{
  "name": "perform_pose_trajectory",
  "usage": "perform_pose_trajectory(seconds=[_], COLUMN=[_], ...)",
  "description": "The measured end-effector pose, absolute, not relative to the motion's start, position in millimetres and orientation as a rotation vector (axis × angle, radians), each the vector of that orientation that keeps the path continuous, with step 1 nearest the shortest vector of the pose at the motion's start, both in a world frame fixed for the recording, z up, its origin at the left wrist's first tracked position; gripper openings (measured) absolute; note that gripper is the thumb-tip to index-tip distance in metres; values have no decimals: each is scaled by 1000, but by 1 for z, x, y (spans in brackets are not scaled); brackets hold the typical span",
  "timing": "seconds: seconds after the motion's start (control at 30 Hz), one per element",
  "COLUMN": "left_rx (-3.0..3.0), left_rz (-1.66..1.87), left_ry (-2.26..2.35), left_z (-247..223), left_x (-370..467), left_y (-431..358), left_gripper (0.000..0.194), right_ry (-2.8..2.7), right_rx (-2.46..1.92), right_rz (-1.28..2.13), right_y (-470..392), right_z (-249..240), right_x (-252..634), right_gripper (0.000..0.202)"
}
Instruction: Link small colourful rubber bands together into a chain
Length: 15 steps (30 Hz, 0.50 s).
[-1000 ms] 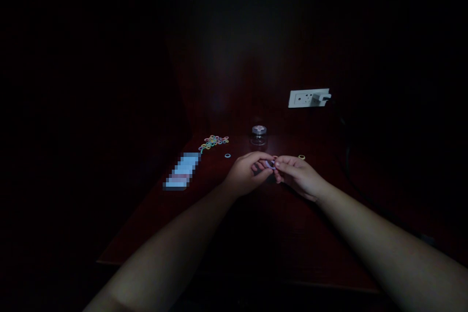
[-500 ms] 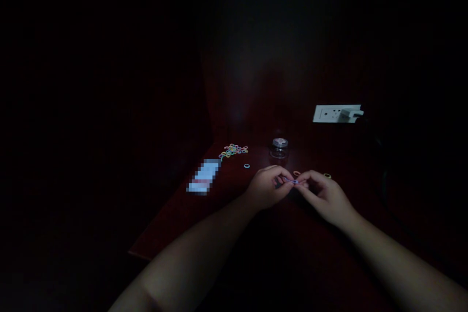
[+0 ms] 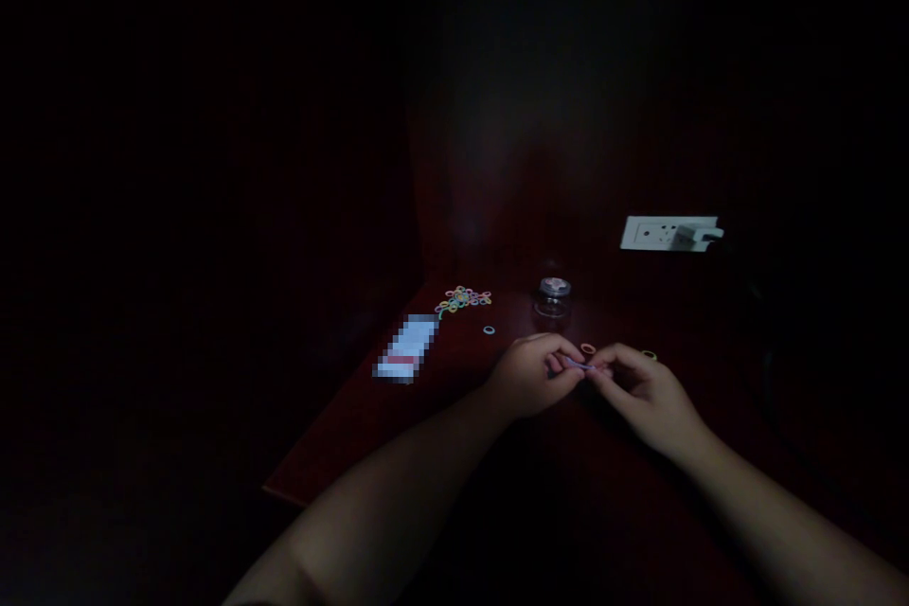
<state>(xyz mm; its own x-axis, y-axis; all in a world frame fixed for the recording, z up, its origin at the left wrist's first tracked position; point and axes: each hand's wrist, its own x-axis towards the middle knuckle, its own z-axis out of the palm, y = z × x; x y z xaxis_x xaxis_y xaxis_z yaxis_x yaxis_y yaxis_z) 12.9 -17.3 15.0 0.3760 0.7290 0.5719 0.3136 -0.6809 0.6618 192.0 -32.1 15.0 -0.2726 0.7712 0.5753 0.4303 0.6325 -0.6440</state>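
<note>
Lying at left on the counter (image 3: 333, 436): coloured bands (image 3: 465, 299), then a blue band (image 3: 490, 330). My left hand (image 3: 529, 377) has its grip closed on the purple band (image 3: 580, 365) — an open loop a second ago, now narrowed, apparently under tension. My right hand (image 3: 657, 402) pinches its other end — yellow band (image 3: 650, 356) behind.

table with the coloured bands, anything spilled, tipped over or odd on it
Nothing stands out on the table: the jar is upright, lid on. A blue band, an orange band and a yellow band lie apart from the pile. Much is too dark to judge.
</note>
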Motion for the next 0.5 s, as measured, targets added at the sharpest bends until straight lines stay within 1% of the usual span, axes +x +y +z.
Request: perform_pose_trajectory(seconds=[0.13,0.37,0.5], left_rx=[2110,2075,2105], left_rz=[1228,1214,1193], left_ry=[933,950,933], left_z=[15,10,10], left_x=[13,13,12], left_y=[-18,-14,-13], left_gripper=[24,13,13], right_ry=[-1885,-1858,-1721], right_rx=[-929,-925,-922], right_rz=[474,488,667], right_y=[-33,-34,-30], right_z=[15,16,15], right_x=[192,193,194], right_gripper=[12,11,14])
